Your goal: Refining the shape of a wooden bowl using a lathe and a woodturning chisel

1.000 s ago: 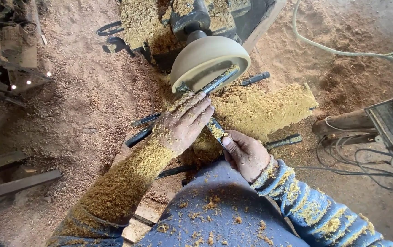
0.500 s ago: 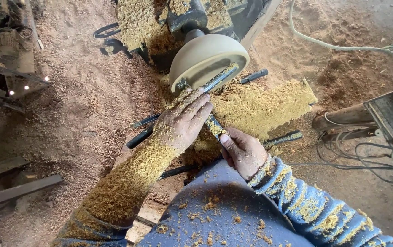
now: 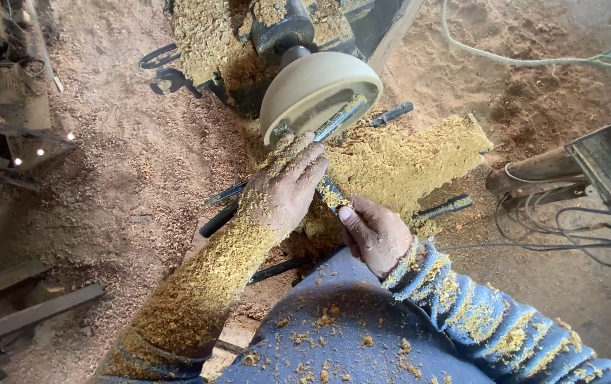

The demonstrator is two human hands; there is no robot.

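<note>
Bracing the turning chisel (image 3: 339, 122) with left hand (image 3: 285, 190) clenched over its shaft | right hand (image 3: 375, 235) gripping the handle end | long axis runs up-right into the wooden bowl (image 3: 317, 89), left hand nearer

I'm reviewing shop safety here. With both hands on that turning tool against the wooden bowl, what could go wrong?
The left hand rests on the tool right beside the wooden bowl; a catch could pull fingers against it. The right hand has a loose striped sleeve near the work, which might snag. Deep shavings bury spare tools.
</note>
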